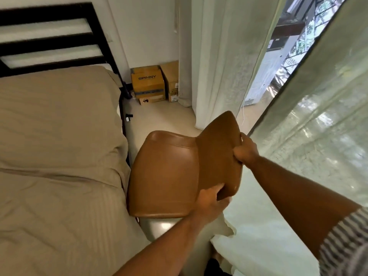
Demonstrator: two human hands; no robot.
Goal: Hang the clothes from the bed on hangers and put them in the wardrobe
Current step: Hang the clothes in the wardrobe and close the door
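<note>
No clothes show on the bed (59, 136); the wardrobe is out of view. We judge this a clearing step. The chair (165, 172) stands just beside the bed, its seat facing the bed and its backrest edge running away from us. Our left hand (211, 201) and right hand (246, 150) both grip the backrest. Next we shift the chair and find the garments.

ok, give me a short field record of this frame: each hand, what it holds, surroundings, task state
left hand: grips the near edge of the backrest of the brown leather chair
right hand: grips the backrest's far edge
chair position: beside the beige striped bed
corner: yellow-brown cardboard boxes on the floor
right side: white curtains
task state: no clothes, hangers or wardrobe in view
</note>
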